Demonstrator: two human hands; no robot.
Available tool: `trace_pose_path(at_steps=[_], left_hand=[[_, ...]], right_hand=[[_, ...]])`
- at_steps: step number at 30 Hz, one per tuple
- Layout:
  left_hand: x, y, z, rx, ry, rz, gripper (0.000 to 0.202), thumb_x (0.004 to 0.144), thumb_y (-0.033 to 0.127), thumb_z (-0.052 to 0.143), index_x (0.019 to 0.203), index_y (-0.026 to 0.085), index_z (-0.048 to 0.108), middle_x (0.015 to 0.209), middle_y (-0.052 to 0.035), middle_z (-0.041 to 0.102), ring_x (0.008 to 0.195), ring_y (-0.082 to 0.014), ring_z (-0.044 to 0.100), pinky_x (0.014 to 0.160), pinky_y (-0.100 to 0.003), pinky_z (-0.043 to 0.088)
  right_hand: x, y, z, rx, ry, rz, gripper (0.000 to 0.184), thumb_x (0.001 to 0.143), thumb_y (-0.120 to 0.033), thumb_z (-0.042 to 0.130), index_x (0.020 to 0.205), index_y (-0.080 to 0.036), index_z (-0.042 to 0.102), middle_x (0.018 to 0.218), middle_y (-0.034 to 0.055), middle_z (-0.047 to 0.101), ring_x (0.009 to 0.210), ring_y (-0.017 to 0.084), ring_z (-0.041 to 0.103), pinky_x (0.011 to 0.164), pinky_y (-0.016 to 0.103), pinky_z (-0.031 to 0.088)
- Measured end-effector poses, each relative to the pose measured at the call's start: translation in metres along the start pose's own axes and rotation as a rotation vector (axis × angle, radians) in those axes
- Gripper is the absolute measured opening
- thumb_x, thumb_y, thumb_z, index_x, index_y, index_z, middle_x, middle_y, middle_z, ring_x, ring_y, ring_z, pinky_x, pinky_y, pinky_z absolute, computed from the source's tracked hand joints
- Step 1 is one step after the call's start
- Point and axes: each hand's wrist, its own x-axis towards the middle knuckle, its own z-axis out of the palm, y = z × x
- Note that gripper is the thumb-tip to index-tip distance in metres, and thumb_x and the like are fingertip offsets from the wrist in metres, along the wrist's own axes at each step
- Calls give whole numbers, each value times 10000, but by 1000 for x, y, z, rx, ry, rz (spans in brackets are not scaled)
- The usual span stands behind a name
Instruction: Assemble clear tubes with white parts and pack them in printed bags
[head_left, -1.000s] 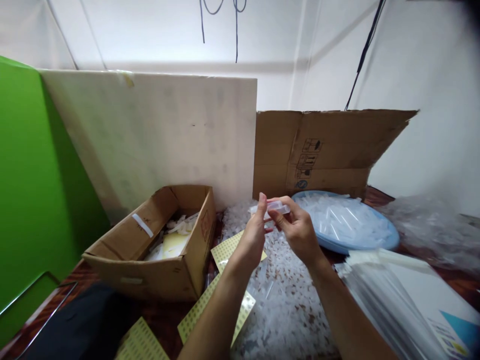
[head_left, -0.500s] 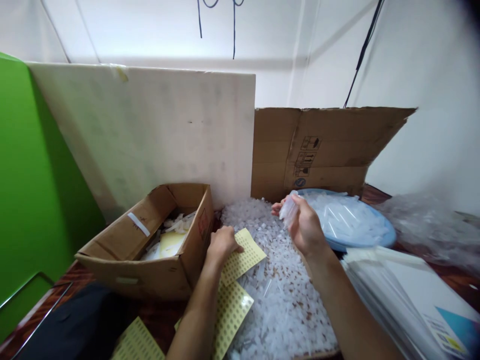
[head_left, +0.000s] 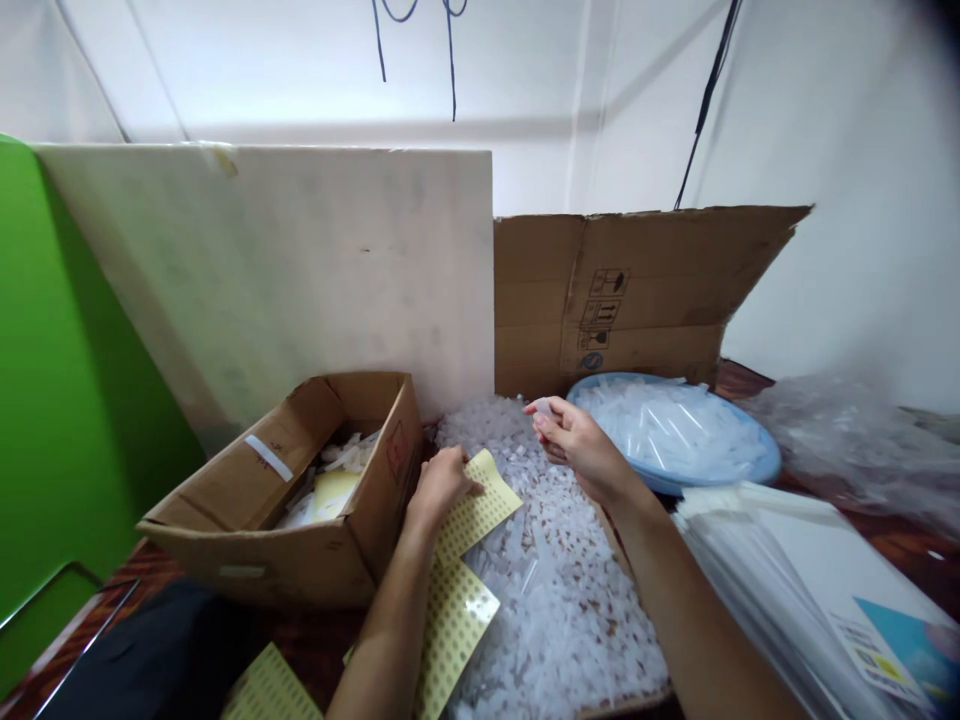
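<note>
Lowered slightly, the right hand point(head_left: 577, 448) pinches a clear piece point(head_left: 541, 407) above white pellets point(head_left: 559, 610). The left hand point(head_left: 441, 487) curls on the sticker sheet point(head_left: 484, 508), grip unclear.

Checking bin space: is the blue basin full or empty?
Full, or nearly: clear plastic tubes cover the blue basin up to its rim.

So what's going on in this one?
A person is working over a littered table. The left hand rests on a yellow sticker sheet beside a cardboard box. The right hand pinches a small clear piece in its fingers, above a pile of white plastic bits and near a blue tray of tubes.
</note>
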Motion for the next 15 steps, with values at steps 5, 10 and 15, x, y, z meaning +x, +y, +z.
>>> trace_pose_path(at_steps=[5, 10, 15], left_hand=[[-5, 13, -20, -164, 43, 151, 228, 860, 360, 719, 1010, 189, 725, 1059, -82, 766, 959, -241, 709, 797, -283, 503], [-25, 41, -51, -476, 109, 412, 302, 911, 385, 668, 1168, 225, 670, 1053, -54, 763, 933, -225, 716, 788, -290, 529], [-43, 60, -67, -436, 224, 513, 222, 940, 329, 678, 1156, 279, 666, 1105, -38, 771, 986, -229, 719, 863, -321, 533]], right_hand=[[2, 2, -5, -362, 110, -110, 366, 833, -523, 740, 734, -181, 656, 611, -37, 518, 554, 123, 429, 512, 256, 325], [4, 1, -10, -522, 142, -157, 287, 848, -457, 744, 893, -173, 751, 884, 50, 736, 841, 220, 650, 760, 322, 471], [-2, -7, -10, -370, -26, -58, 363, 829, -528, 775, 790, -172, 719, 736, 23, 693, 662, 182, 613, 575, 269, 440]])
